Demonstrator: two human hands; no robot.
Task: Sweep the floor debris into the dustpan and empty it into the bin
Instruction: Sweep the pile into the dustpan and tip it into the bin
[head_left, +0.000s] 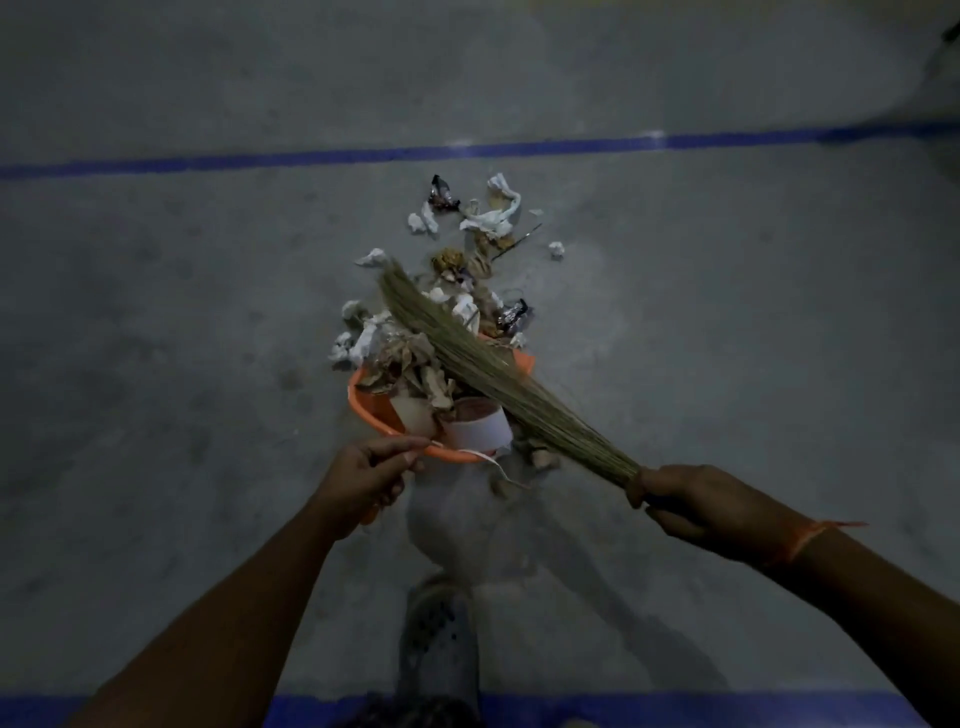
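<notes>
An orange dustpan (372, 410) lies on the grey floor, holding crumpled brown paper and two paper cups (475, 428). My left hand (366, 480) grips the dustpan's handle at its near edge. My right hand (685, 501) holds a grass broom (483, 364) by its bound end, and the bristles slant up-left across the pan into a pile of debris (483, 244): white tissue scraps, wrappers and dry leaves lying just beyond the pan. No bin is in view.
A blue line (311, 156) crosses the floor beyond the debris, and another blue band (675, 709) runs along the bottom edge. My shoe (439, 639) stands behind the pan. A few scraps (540, 457) lie beside the pan's near right.
</notes>
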